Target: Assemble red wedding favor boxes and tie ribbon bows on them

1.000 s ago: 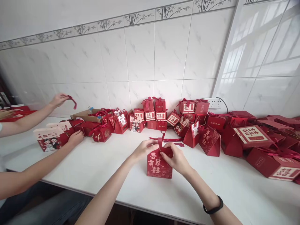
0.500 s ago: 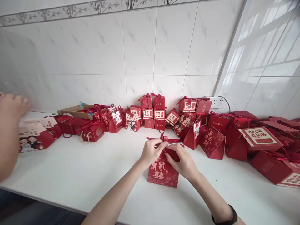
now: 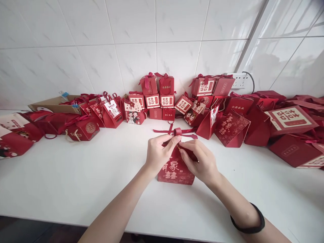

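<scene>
Both hands are still at the top of the red box (image 3: 176,175), which stands upright below and between them: left hand (image 3: 158,153) pinched on the red loop (image 3: 178,131), right hand (image 3: 202,160) nearly closed, grip hidden, can't tell. Loop now curls over; upright a second ago. Maroon ribbon (image 3: 161,131) still lies behind the box.

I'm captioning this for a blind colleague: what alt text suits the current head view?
A person's left hand pinches a ribbon loop atop a red box on a white table, while the right hand touches the box's top. Behind, more red boxes sit along a tiled wall.
</scene>
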`<action>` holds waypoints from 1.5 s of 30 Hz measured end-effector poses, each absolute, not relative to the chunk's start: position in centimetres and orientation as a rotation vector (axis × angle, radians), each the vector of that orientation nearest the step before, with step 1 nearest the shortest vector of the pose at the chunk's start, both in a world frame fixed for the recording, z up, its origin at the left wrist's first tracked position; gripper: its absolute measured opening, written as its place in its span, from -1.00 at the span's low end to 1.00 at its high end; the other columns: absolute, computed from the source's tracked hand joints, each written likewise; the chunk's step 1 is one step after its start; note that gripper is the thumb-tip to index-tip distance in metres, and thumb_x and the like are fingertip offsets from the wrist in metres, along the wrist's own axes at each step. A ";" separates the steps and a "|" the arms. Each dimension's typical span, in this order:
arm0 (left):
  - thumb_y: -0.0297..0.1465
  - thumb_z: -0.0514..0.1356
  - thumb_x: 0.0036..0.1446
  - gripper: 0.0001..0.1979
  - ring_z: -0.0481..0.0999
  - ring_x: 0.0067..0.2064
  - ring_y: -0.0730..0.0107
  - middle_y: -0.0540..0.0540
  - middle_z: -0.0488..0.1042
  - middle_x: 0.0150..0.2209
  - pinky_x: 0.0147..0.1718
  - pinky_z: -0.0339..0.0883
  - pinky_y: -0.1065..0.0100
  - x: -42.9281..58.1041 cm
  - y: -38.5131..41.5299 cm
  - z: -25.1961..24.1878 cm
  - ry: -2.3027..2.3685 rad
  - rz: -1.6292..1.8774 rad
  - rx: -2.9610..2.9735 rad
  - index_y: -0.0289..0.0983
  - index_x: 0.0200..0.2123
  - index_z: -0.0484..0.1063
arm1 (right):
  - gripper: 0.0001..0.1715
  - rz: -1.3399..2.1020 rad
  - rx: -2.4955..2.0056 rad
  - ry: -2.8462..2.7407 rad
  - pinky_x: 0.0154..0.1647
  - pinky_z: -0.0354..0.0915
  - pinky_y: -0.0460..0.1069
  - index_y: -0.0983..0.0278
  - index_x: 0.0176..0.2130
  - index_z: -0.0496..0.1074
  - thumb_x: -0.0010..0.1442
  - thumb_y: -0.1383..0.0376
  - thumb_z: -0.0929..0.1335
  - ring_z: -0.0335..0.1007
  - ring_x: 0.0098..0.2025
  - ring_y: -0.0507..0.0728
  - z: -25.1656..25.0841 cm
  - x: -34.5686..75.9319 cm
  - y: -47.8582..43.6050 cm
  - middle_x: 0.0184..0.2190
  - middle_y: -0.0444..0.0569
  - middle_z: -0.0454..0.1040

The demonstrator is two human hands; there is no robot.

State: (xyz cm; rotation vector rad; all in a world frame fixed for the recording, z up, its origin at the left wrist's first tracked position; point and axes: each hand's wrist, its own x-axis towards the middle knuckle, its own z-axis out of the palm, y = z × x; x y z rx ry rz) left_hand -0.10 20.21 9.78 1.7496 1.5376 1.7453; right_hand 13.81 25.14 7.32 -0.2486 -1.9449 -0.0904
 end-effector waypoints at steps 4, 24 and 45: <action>-0.20 0.16 0.13 -0.61 0.16 -0.57 0.56 0.05 0.22 -0.67 -0.58 0.07 0.47 0.0 20.1 9.8 1.516 1.764 1.761 -0.32 -0.64 0.37 | -0.74 -0.071 -0.230 -1.940 -0.46 0.31 -0.05 0.27 -0.13 0.30 0.17 0.51 0.29 0.32 -0.43 0.06 7.4 13.7 25.1 -0.43 -0.04 0.41; -0.27 0.15 0.16 -0.69 0.21 -0.55 0.58 0.08 0.26 -0.63 -0.55 0.11 0.51 0.2 20.0 9.9 1.518 1.800 1.827 -0.28 -0.58 0.35 | -0.66 -0.092 -0.293 -1.972 -0.17 0.39 0.06 0.20 -0.16 0.38 0.17 0.57 0.25 0.25 -0.01 0.17 7.2 13.7 24.4 -0.11 0.06 0.19; -0.41 0.18 0.06 -0.89 0.47 -0.33 0.42 -0.04 0.50 -0.38 -0.30 0.35 0.44 -1.5 19.5 9.6 1.223 1.570 1.779 -0.28 -0.31 0.45 | -0.84 0.551 -0.488 -1.834 -0.34 0.38 -0.11 0.20 -0.21 0.32 0.15 0.39 0.32 0.44 -0.35 0.02 7.9 13.7 24.0 -0.35 -0.14 0.48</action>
